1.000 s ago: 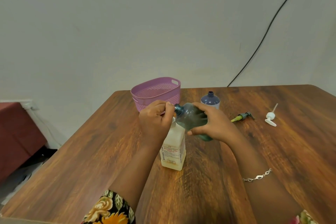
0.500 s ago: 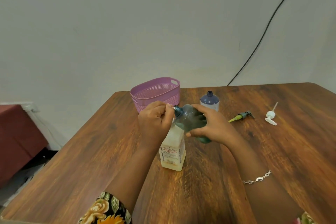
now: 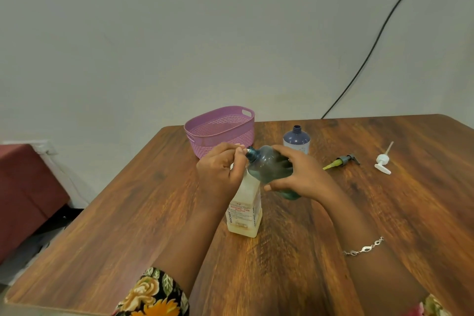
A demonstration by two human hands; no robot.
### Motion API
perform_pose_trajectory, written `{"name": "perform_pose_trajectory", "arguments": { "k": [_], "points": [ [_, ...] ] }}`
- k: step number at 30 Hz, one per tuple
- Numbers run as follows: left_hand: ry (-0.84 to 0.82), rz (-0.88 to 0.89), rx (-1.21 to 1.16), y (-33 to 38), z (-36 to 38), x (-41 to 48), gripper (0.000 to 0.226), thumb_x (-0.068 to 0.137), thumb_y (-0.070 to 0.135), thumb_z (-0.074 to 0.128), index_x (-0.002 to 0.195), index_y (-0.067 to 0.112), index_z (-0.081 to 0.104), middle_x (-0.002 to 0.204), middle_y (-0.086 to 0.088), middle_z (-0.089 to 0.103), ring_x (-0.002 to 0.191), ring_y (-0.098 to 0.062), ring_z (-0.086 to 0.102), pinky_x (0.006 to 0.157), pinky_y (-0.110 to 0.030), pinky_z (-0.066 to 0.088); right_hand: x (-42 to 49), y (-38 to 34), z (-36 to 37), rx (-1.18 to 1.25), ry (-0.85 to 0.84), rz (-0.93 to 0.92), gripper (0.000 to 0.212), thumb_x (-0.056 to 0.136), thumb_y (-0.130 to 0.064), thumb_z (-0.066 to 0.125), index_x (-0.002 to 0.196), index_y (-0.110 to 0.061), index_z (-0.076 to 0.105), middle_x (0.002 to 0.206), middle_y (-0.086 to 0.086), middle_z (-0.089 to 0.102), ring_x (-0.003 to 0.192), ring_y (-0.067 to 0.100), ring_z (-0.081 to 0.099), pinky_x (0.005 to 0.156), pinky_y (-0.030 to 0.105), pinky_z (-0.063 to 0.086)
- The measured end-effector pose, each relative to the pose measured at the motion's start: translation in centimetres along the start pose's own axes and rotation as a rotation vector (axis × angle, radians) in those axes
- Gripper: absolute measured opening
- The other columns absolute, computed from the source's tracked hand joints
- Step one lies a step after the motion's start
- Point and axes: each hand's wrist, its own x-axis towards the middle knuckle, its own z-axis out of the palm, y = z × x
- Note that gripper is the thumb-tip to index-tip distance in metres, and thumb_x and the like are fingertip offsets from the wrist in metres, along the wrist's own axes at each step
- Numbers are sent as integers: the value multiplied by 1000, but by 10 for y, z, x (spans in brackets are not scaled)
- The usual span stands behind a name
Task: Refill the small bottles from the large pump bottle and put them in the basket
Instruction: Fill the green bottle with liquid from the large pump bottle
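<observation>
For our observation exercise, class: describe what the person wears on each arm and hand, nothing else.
Both hands are bare, without gloves. Behind the left hand, the arm wears a black sleeve printed with yellow and orange flowers and green leaves. Behind the right hand, the wrist carries a thin silver link bracelet; a floral sleeve edge with pink shows at the bottom corner.

1 wide-angle head view, facing forward and down, close above left hand (image 3: 220, 169) and right hand (image 3: 304, 177), table (image 3: 115, 226) beyond

Left hand (image 3: 220, 169) curled over large pump bottle (image 3: 245, 202) top; right hand (image 3: 306, 178) grips tilted small bottle (image 3: 269, 165).
</observation>
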Motion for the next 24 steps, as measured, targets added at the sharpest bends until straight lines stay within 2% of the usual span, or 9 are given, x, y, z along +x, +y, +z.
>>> {"name": "perform_pose_trajectory", "arguments": {
  "k": [3,7,12,17,22,24],
  "points": [
    [-7,24,45,0,0,10,36,85,15,49,62,-1,70,65,-6,68,54,-10,58,45,-25,44,2,-3,-2,-1,2,-6,81,66,-23,82,136,-20,41,124,-2,52,103,8,46,86,22,39],
    [36,-26,-40,1,-1,0,30,84,12,51,66,0,72,67,-6,69,64,-10,61,49,-22,47,1,-4,-2,-17,-5,0,80,66,-22,81,135,-21,41,123,-2,52,102,7,45,84,22,39],
    [59,-82,-36,-6,8,-6,34,83,12,53,56,-2,67,55,-7,62,47,-15,56,40,-34,42,-1,0,1,-54,-8,8,80,65,-22,82,135,-22,42,120,-3,53,98,6,45,80,20,37],
    [36,-101,-89,1,2,-2,32,84,14,51,63,0,71,63,-5,67,61,-11,61,47,-25,46,-3,-1,0,-19,6,12,80,65,-23,82,135,-22,42,119,-3,52,100,7,45,83,22,39],
    [67,-126,-40,3,2,7,34,86,14,50,61,2,70,61,-4,67,62,-13,61,42,-15,41,0,-4,-1,-4,5,2,80,66,-24,81,135,-22,41,120,-4,52,101,7,46,84,22,39],
    [97,-135,-33,4,3,3,33,86,14,50,62,3,71,62,-3,67,63,-13,61,43,-16,42,0,-3,1,-3,11,8,81,66,-25,82,136,-23,41,123,-3,53,101,7,46,83,21,39]
  ]
}}
